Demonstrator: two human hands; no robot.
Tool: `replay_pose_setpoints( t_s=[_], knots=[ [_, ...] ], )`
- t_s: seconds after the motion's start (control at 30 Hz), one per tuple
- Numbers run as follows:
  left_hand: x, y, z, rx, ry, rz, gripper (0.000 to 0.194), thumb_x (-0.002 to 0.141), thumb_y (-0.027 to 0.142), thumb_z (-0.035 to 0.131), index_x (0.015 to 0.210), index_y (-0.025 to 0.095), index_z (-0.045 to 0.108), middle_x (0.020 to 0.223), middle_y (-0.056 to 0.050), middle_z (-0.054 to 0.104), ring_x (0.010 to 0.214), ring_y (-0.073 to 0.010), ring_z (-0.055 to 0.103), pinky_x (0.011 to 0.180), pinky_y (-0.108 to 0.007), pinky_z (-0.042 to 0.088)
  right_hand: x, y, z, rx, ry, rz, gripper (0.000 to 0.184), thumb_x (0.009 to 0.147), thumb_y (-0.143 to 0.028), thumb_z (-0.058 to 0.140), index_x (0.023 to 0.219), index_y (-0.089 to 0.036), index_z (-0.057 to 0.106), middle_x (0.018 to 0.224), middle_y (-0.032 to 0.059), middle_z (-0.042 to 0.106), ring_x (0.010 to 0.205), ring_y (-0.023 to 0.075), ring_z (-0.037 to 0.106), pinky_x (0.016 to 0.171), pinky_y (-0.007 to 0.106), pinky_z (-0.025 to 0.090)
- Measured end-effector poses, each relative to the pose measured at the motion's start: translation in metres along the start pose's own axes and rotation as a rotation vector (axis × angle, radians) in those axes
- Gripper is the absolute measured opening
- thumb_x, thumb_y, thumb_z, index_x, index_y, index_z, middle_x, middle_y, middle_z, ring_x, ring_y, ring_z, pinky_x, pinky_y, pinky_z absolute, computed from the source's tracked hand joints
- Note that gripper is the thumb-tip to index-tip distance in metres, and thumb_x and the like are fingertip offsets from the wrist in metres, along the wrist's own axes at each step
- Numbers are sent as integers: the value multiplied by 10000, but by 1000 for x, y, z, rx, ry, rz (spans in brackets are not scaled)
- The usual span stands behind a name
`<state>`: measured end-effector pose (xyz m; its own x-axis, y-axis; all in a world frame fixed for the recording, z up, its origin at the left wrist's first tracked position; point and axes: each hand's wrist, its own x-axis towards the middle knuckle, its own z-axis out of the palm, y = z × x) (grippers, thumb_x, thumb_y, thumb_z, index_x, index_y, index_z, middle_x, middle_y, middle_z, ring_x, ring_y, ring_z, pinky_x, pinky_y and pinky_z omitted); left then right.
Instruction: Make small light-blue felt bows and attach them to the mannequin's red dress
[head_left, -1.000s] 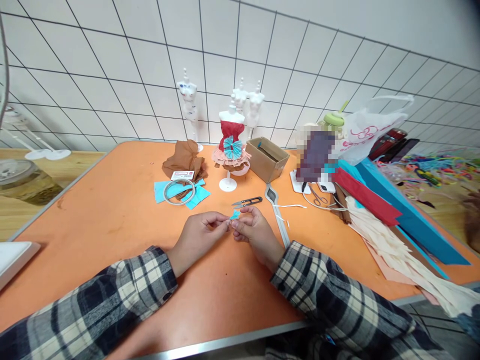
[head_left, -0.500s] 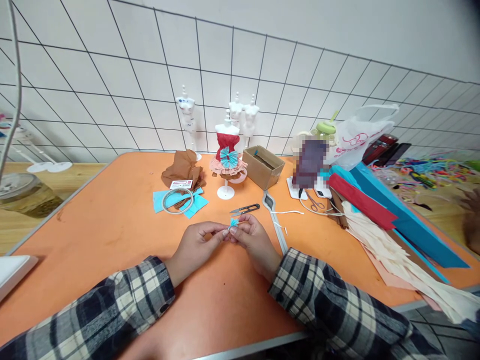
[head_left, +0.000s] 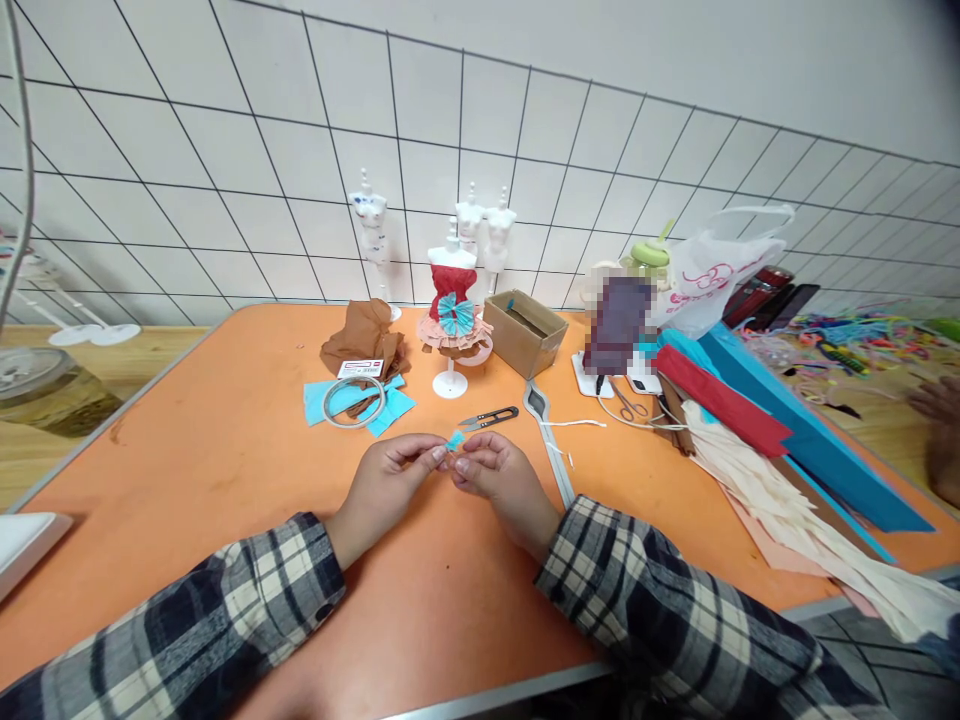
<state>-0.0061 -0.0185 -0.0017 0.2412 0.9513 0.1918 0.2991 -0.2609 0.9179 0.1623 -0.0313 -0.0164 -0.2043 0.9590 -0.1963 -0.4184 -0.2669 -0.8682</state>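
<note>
A small gathered piece of blue crepe paper (head_left: 454, 441) is pinched between my two hands above the orange table (head_left: 247, 460). My left hand (head_left: 394, 487) grips its left side with thumb and forefinger. On its right side, the closed fingers of my right hand (head_left: 504, 482) hold it as well; the fingertips partly hide it. Thread snips (head_left: 491, 418) lie just beyond my hands. Behind them stands a small dress form (head_left: 453, 290) in a red bodice and pink ruffle, with a blue paper bow (head_left: 457, 315) at its waist.
A wire coil (head_left: 327, 403) rests on blue paper beside crumpled brown paper (head_left: 358, 335). A cardboard box (head_left: 525, 335), white tape (head_left: 556, 455) and scissors (head_left: 630, 405) lie to the right. Crepe paper strips (head_left: 772, 490) cover the right side. Another person's hand (head_left: 937, 410) shows at the far right.
Both hands have shifted slightly left with the blue crepe paper, which has turned a little. The right fingers have loosened or moved along it. The view has drifted slightly.
</note>
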Motion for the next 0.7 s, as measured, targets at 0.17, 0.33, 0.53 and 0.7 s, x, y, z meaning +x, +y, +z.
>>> replay_pose_setpoints(
  t_s=[0.17, 0.33, 0.53, 0.7],
  knots=[
    [3, -2, -16, 300, -104, 462, 185, 904, 237, 547, 889, 210, 730, 910, -66, 742, 895, -186, 664, 826, -317, 515, 0, -13, -10, -99, -64, 125, 465, 602, -343, 838, 965, -192, 590, 750, -31, 666, 664, 97, 631, 684, 260, 521],
    [5, -2, -37, 731, -137, 869, 287, 898, 128, 520, 1053, 304, 685, 1081, -18, 735, 1039, -194, 623, 939, -377, 411, 6, -21, -19, -317, -139, 5, 425, 639, -274, 798, 996, -203, 577, 724, -28, 675, 689, 134, 646, 689, 291, 515],
    [4, 5, -35, 815, -281, 920, 312, 928, 112, 453, 1073, 307, 649, 990, 27, 751, 949, -152, 626, 1018, -364, 313, 10, -20, -28, -640, -222, -179, 254, 715, -262, 735, 923, -205, 601, 759, -6, 684, 708, 157, 657, 717, 319, 514],
    [3, 5, -25, 781, -366, 856, 292, 897, 115, 487, 1048, 289, 667, 933, 4, 738, 957, -169, 622, 1005, -367, 333, 3, -24, -26, -789, -282, -320, 223, 801, -199, 641, 1006, -253, 572, 771, -30, 676, 709, 153, 647, 719, 312, 508]
  ],
)
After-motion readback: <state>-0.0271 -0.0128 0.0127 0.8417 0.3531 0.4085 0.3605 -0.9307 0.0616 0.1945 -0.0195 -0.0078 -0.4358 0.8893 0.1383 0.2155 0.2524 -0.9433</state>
